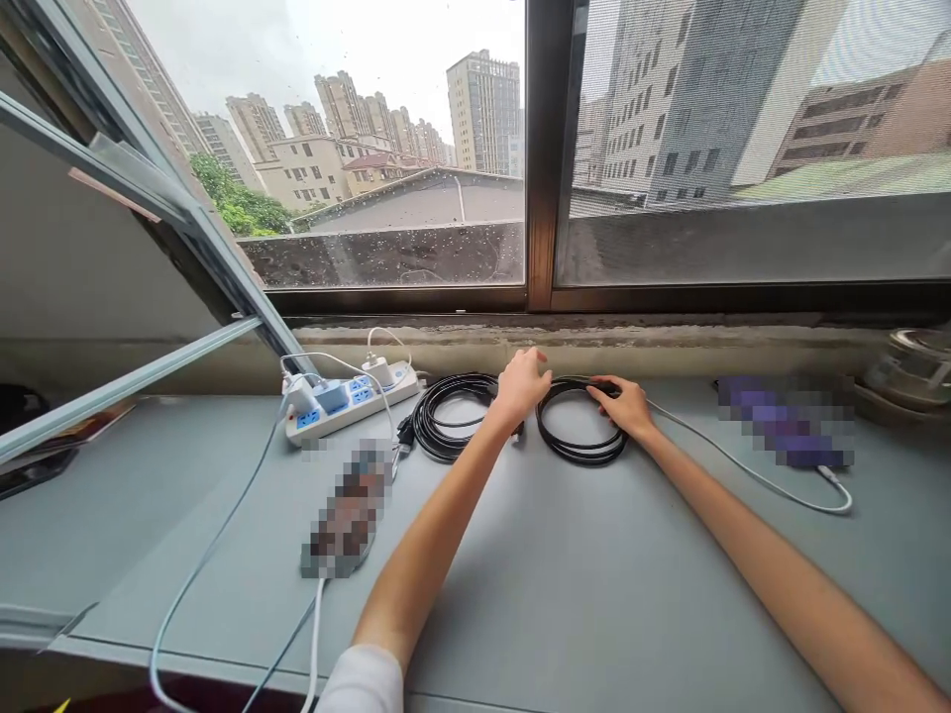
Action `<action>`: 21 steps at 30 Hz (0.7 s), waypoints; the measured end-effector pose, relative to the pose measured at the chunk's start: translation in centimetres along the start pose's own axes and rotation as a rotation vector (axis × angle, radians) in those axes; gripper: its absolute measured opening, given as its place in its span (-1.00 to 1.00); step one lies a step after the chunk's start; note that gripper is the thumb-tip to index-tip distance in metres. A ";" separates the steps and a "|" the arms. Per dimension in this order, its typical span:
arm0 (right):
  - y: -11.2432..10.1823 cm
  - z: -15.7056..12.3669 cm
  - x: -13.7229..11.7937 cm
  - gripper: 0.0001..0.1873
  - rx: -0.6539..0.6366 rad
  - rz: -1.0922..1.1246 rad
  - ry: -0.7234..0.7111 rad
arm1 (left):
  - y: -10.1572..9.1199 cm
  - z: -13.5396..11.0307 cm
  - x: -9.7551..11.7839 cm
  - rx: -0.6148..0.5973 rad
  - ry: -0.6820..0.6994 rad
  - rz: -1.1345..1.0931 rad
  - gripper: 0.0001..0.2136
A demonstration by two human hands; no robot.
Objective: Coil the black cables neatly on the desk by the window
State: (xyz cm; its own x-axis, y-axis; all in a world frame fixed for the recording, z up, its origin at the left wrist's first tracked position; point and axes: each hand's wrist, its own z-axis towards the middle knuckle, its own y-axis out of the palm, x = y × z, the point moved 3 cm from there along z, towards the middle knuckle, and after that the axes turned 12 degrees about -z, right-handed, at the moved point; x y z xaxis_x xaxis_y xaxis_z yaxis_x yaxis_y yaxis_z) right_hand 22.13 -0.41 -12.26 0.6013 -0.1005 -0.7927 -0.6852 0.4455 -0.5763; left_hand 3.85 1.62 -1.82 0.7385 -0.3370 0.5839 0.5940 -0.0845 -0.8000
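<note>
Black cable coil (585,455) (glossy, ring-shaped) is pinched by the right hand (630,408); left hand (522,382), grip unclear.

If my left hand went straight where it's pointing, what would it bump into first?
Probably the pale ledge under the window, just beyond your left hand. Its height is hard to judge, so it might meet the window frame instead.

Right grip (625,404) pinching small black coil (583,455); left grip (524,381) beside larger coil (423,421).

Two black cable coils (444,446) (590,455), two pixelated objects (349,510) (788,421) (another pair), one power strip (362,391), one jar-like container (910,371).
</note>
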 end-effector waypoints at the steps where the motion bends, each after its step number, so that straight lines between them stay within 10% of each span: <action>1: 0.0 -0.1 0.1 -0.50 0.023 -0.004 -0.001 | -0.6 0.0 0.2 0.014 0.004 -0.004 -0.75; 12: -0.5 -0.1 0.4 -0.67 0.177 -0.131 -0.019 | -5.8 0.1 -1.3 -0.010 -0.158 0.023 -0.72; 21: -0.6 0.1 0.0 -0.70 0.212 -0.059 -0.025 | -5.4 1.4 -5.1 -0.148 -0.450 0.133 -0.71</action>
State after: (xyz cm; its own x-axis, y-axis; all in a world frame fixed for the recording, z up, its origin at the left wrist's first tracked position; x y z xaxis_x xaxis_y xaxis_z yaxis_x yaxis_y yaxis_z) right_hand 22.58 -0.60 -11.91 0.6501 -0.1108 -0.7518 -0.5483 0.6166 -0.5650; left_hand -2.70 5.11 -0.32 0.8889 0.0823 0.4507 0.4575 -0.2119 -0.8636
